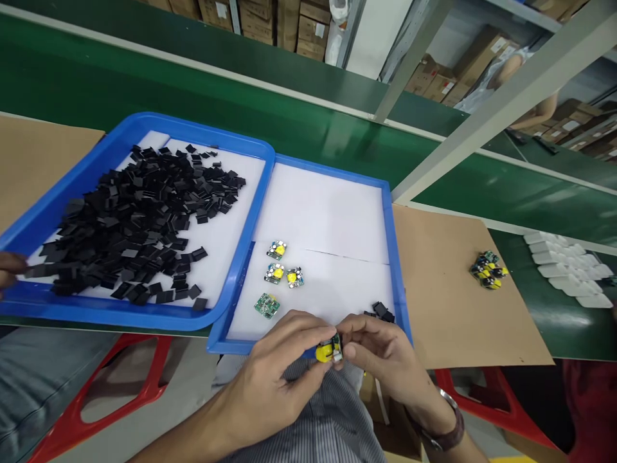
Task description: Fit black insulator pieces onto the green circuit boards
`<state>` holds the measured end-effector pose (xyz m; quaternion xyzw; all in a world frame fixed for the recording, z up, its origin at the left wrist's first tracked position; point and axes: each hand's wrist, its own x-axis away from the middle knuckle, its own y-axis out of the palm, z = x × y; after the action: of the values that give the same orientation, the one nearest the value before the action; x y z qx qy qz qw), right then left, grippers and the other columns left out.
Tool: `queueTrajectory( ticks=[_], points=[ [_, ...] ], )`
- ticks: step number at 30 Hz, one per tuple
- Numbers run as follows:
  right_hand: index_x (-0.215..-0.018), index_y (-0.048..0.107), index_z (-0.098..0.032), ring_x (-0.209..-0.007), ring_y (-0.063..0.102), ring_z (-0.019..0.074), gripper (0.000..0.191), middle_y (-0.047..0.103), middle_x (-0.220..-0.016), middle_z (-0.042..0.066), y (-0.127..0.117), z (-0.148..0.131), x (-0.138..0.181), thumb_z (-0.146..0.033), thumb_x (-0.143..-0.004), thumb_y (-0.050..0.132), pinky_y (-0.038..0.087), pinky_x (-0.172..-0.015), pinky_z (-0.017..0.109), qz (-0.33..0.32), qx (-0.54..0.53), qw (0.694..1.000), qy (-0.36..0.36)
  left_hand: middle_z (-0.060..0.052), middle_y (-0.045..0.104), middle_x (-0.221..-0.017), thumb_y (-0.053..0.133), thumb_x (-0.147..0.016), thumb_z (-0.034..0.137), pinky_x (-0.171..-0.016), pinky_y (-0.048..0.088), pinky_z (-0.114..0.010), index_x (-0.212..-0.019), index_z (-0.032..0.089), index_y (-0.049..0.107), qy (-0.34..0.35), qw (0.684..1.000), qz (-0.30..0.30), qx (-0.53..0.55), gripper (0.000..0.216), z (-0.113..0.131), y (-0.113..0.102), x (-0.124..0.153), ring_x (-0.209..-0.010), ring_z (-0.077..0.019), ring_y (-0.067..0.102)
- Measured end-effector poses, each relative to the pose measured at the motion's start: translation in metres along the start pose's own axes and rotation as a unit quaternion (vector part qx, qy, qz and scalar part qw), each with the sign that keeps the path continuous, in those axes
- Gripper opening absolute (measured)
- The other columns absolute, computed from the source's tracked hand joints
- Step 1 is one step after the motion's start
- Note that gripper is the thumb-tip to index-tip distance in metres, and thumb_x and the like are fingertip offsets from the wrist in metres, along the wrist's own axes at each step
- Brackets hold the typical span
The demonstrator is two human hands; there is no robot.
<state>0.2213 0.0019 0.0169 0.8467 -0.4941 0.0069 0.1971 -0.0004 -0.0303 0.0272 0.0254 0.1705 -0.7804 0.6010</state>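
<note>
My left hand (277,370) and my right hand (385,354) meet over my lap, below the near rim of a blue tray (396,257). Both pinch one small circuit board with a yellow part (328,351). On that tray's white liner lie several more small boards: three with yellow parts (283,265) and one green board lying flat (267,305). A few black square pieces (382,311) sit in its near right corner, just beyond my right hand.
A second blue tray (120,132) at left holds a large heap of black square pieces (137,218). Another person's fingers (9,270) touch its left edge. On brown cardboard (448,289) lies a cluster of boards (488,269). White plastic shells (569,267) rest on the green belt. Red stools stand below.
</note>
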Motion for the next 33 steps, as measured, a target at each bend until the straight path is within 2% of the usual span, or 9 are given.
queueTrajectory(
  ticks=[5,10,17,21,25,28,33],
  points=[
    [-0.098,0.076,-0.017,-0.065,0.077,0.0148,0.019,0.079,-0.078,0.001,0.002,0.003,-0.003,-0.028,-0.087,0.087,0.067,-0.066,0.027,0.002,-0.059,0.997,0.052,-0.006,0.068,-0.122,0.064,-0.092,-0.001,-0.099,0.057,-0.039,-0.142,0.031,0.060,0.007,1.000,-0.009,0.014,0.060,0.002,0.000,-0.001,-0.117,-0.0217,0.063],
    [-0.089,0.077,-0.017,-0.061,0.076,0.0139,0.015,0.079,-0.074,0.001,0.009,0.007,-0.003,-0.027,-0.085,0.088,0.065,-0.063,0.025,0.027,-0.107,0.992,0.053,-0.006,0.069,-0.122,0.064,-0.092,-0.003,-0.097,0.058,-0.039,-0.144,0.032,0.059,0.022,0.999,0.001,0.032,0.063,0.000,0.002,0.000,-0.116,-0.0216,0.063],
    [-0.082,0.080,-0.017,-0.055,0.070,0.0107,0.014,0.076,-0.075,0.001,0.025,0.017,-0.003,-0.026,-0.081,0.091,0.062,-0.054,0.021,0.094,-0.183,0.977,0.061,-0.011,0.071,-0.124,0.063,-0.091,-0.007,-0.098,0.059,-0.040,-0.142,0.019,0.062,0.086,0.995,0.036,0.026,0.057,-0.013,0.007,0.002,-0.118,-0.0224,0.064],
    [-0.081,0.081,-0.017,-0.052,0.068,0.0090,0.012,0.076,-0.074,-0.001,0.030,0.023,-0.002,-0.024,-0.080,0.091,0.061,-0.051,0.019,0.113,-0.209,0.970,0.059,-0.010,0.073,-0.122,0.065,-0.091,-0.004,-0.095,0.061,-0.035,-0.140,0.020,0.063,0.055,0.997,0.045,0.033,0.055,-0.017,0.007,0.006,-0.114,-0.0205,0.068],
    [-0.090,0.082,-0.017,-0.054,0.071,0.0107,0.010,0.078,-0.067,0.001,0.028,0.022,-0.002,-0.024,-0.085,0.089,0.062,-0.058,0.021,0.083,-0.183,0.977,0.076,-0.005,0.076,-0.118,0.070,-0.090,0.002,-0.092,0.063,-0.029,-0.133,0.025,0.066,-0.009,0.998,0.045,0.045,0.050,-0.019,0.004,0.009,-0.108,-0.0176,0.073],
    [-0.096,0.080,-0.017,-0.060,0.074,0.0124,0.014,0.079,-0.069,0.002,0.023,0.018,-0.001,-0.028,-0.089,0.085,0.063,-0.064,0.023,0.065,-0.150,0.983,0.089,-0.003,0.075,-0.122,0.071,-0.091,0.008,-0.093,0.063,-0.026,-0.132,0.030,0.066,-0.068,0.995,0.045,0.053,0.047,-0.020,0.001,0.012,-0.112,-0.0163,0.073],
    [-0.084,0.075,-0.014,-0.059,0.072,0.0126,0.022,0.076,-0.071,0.003,0.019,0.011,0.001,-0.033,-0.095,0.078,0.060,-0.063,0.025,0.023,-0.071,0.992,0.105,-0.001,0.075,-0.124,0.071,-0.093,0.012,-0.095,0.063,-0.024,-0.131,0.035,0.067,-0.093,0.993,0.036,0.059,0.045,-0.020,-0.001,0.012,-0.116,-0.0158,0.072]
  ],
)
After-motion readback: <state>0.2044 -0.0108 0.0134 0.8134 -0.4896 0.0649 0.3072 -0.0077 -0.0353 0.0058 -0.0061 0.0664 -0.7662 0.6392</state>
